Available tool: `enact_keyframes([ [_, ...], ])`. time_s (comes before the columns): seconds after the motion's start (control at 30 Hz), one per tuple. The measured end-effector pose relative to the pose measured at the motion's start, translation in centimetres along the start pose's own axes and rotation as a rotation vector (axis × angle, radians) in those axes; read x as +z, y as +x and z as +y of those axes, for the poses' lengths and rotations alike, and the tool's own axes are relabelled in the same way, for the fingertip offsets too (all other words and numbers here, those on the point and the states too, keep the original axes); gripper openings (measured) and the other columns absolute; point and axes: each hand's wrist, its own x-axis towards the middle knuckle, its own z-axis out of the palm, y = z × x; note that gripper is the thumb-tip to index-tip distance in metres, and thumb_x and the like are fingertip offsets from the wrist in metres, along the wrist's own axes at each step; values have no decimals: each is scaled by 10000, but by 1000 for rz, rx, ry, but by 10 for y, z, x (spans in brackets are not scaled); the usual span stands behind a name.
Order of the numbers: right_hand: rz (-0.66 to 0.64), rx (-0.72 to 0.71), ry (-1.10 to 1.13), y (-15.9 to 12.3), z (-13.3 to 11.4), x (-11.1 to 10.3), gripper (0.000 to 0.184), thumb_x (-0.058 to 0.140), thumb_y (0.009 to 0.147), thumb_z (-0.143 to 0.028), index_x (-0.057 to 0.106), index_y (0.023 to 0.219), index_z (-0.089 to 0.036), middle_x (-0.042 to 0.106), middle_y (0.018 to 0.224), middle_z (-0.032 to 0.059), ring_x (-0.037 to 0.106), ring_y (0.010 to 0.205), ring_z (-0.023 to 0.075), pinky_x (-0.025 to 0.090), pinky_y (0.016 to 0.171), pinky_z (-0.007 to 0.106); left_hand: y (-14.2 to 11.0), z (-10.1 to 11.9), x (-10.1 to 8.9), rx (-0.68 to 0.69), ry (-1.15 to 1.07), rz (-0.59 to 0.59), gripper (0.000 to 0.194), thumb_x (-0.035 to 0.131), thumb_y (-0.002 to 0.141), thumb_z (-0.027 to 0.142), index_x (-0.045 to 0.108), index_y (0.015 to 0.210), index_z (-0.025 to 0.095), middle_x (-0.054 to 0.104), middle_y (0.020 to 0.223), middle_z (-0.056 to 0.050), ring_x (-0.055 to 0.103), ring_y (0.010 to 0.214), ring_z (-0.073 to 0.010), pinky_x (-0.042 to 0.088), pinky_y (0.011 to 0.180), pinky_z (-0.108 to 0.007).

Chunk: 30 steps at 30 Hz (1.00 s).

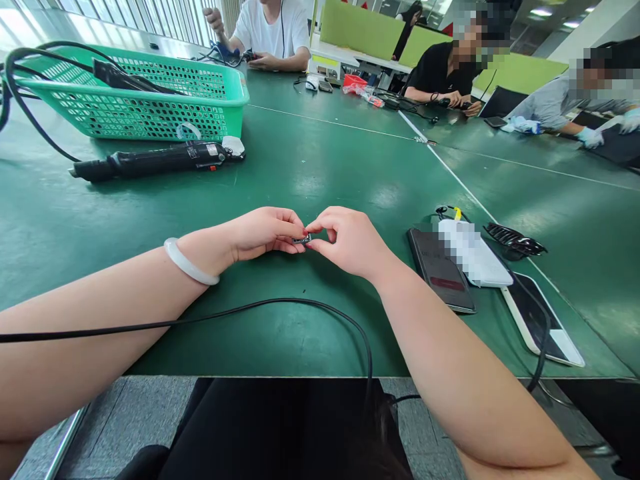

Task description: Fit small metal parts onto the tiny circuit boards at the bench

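My left hand (263, 233) and my right hand (347, 240) meet at the middle of the green table (310, 167), fingertips pinched together on a small dark part (302, 239) held between them just above the tabletop. Most of the part is hidden by my fingers. A white bangle (189, 264) sits on my left wrist. A black cable (250, 310) runs across my left forearm and curves down over the table's near edge.
A black electric screwdriver (155, 160) lies left of centre in front of a green mesh basket (150, 93) with cables. To the right lie a dark phone (440, 270), a white device (473, 253), a tablet (543, 320) and a black clip (515, 240). Three other people work at the far side.
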Motion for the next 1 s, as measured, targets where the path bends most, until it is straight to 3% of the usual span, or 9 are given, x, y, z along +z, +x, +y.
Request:
enact_keyframes([
  [0.8,8,-1,2,0,1,1,167,640,753,-228,729,890,-195,626,803,19,524,696,127,397,634,282,-1,0,1,3,-13,5,91,640,747,113,573,687,119,670,647,-48,623,549,-80,512,589,-179],
  [1.0,47,13,17,1,6,3,156,638,755,-263,723,868,-195,611,774,16,522,692,131,390,628,282,0,-3,1,45,-75,28,51,613,779,157,607,752,113,674,717,-64,664,655,-128,535,632,-217],
])
